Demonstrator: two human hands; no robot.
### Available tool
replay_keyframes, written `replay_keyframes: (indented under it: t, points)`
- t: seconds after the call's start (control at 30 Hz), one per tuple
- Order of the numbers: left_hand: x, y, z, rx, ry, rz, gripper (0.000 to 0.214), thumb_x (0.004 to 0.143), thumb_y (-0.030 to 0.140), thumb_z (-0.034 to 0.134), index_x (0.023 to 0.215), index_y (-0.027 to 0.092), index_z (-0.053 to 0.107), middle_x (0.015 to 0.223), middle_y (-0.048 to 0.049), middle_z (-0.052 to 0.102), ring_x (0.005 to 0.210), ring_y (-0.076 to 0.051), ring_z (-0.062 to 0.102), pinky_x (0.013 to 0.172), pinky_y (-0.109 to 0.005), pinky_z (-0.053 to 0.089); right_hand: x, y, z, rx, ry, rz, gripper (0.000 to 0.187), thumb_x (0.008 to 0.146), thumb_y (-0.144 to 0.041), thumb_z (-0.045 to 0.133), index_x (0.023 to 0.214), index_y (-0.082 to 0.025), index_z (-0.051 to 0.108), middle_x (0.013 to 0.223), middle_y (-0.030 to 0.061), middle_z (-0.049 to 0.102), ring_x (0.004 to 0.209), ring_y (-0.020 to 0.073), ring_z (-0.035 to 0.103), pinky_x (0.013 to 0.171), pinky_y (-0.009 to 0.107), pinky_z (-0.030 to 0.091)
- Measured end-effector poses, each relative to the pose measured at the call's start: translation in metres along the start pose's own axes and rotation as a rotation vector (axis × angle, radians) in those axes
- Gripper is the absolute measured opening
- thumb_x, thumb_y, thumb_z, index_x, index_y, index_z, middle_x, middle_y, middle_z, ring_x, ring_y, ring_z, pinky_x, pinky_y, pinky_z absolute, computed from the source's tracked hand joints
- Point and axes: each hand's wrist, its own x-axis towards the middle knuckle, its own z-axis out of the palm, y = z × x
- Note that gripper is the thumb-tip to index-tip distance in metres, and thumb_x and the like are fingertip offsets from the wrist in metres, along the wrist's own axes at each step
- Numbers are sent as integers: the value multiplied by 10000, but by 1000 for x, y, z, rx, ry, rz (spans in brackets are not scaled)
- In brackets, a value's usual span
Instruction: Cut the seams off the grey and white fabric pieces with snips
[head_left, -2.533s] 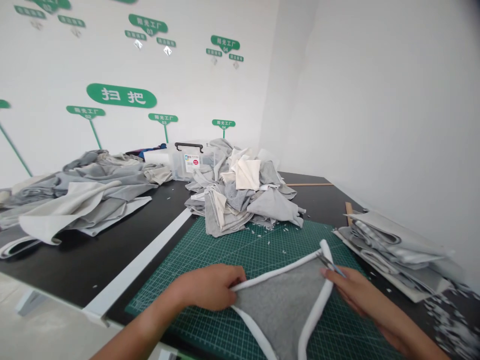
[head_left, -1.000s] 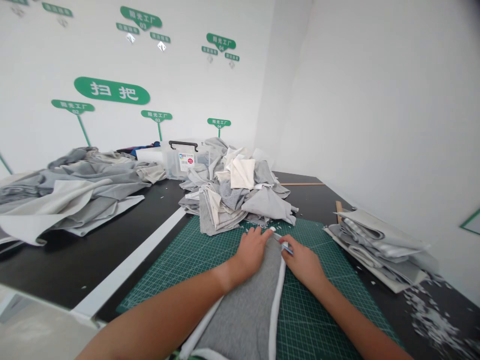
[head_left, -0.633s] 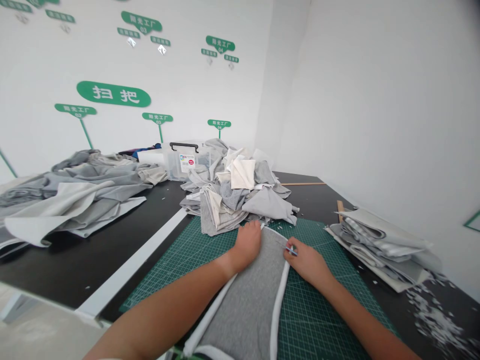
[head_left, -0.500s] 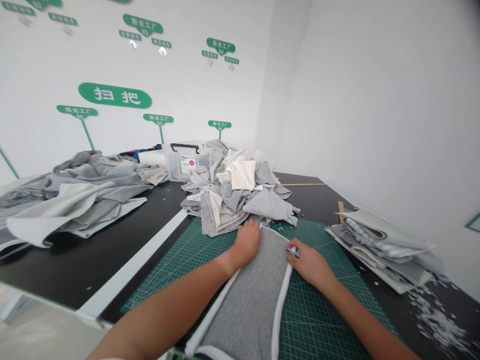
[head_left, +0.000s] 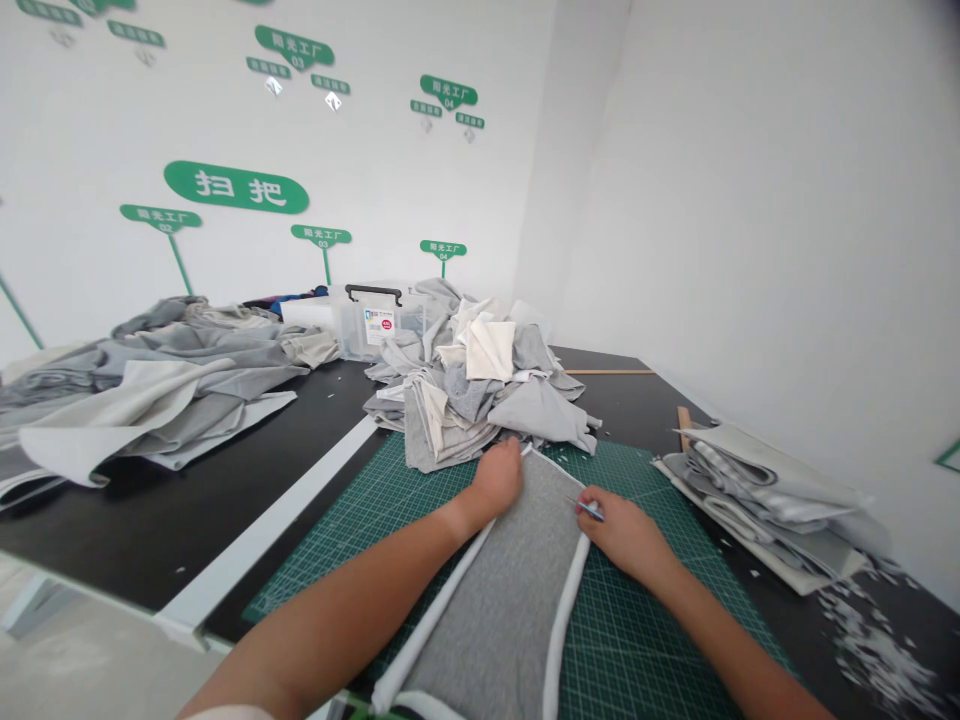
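Looks like light, soft grey cloth [head_left: 495, 600] with white rolled edging [head_left: 568, 600], spread over the green gridded cutting mat [head_left: 652, 625] on the black counter [head_left: 120, 525]. Probably drapes limply, with little risk of slipping or breaking; best taken by the far corners, at the thicker edging. Clamped at the far left in the grip of the left hand [head_left: 499, 480]; closed, in the right hand [head_left: 619, 532], on a slim silver-and-blue metal tool [head_left: 591, 510], unclear whether also pinching cloth.

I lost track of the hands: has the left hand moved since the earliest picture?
Yes: judged against the green mat, the left hand has moved forward, toward the cloth heap.
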Motion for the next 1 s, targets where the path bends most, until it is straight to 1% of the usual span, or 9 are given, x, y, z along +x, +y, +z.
replay_keyframes:
  t: [0.1,0.23,0.33,0.43,0.5,0.63,0.73,0.83,1.0]
  points:
    - [6,-5,0,-140,16,-42,223,978,185,403,1092,133,587,993,-147,680,955,-250,639,896,-365,446,-1,1,-1,-7,-11,4,142,890,-312,524,949,-275,647,827,3,713,770,211,653,607,255,275]
    - [13,-5,5,-347,28,-96,219,945,147,403,985,138,618,1002,-112,685,956,-210,618,862,-307,450,0,2,0,-4,-23,7,158,903,-317,516,960,-269,655,823,6,718,772,217,662,609,258,285]
    - [14,-3,10,-494,13,-128,229,952,234,424,933,127,626,925,-88,670,867,-194,593,776,-287,453,0,4,2,8,-22,-9,156,905,-328,524,961,-262,653,828,7,719,773,216,667,609,258,286]
    - [11,-3,11,-629,-14,-127,265,913,378,545,929,128,632,840,-46,642,776,-173,562,700,-267,437,-1,5,2,7,-20,-17,157,909,-335,518,965,-265,648,835,4,719,761,212,663,601,257,278]
    - [10,-4,9,-704,-13,-124,290,878,425,600,891,137,634,799,-21,618,749,-160,538,688,-258,423,-2,5,2,5,-21,-16,159,910,-339,514,970,-271,644,836,1,718,753,212,658,595,257,272]
    - [8,-8,6,-821,48,-159,304,918,417,532,796,151,613,792,-10,593,780,-152,508,739,-262,405,-3,3,0,11,-27,-11,150,912,-330,514,972,-268,637,834,3,717,733,206,652,592,257,270]
    - [8,-9,7,-906,66,-219,265,906,395,546,855,148,626,804,-16,600,779,-152,513,742,-268,409,-4,1,-1,19,-28,-14,139,911,-317,518,962,-265,636,830,2,717,729,202,653,593,255,272]
    - [7,-7,8,-991,24,-257,307,853,442,620,904,140,638,781,-17,604,735,-150,527,705,-268,420,-7,-1,-2,40,-24,-22,125,908,-316,524,944,-269,634,812,-7,710,723,196,649,591,251,272]
    - [2,3,8,-1091,-62,-211,416,782,523,706,922,133,668,797,-23,630,733,-152,560,706,-267,439,-13,-8,-5,122,1,-66,140,900,-335,522,919,-272,645,758,-23,682,697,187,621,591,248,289]
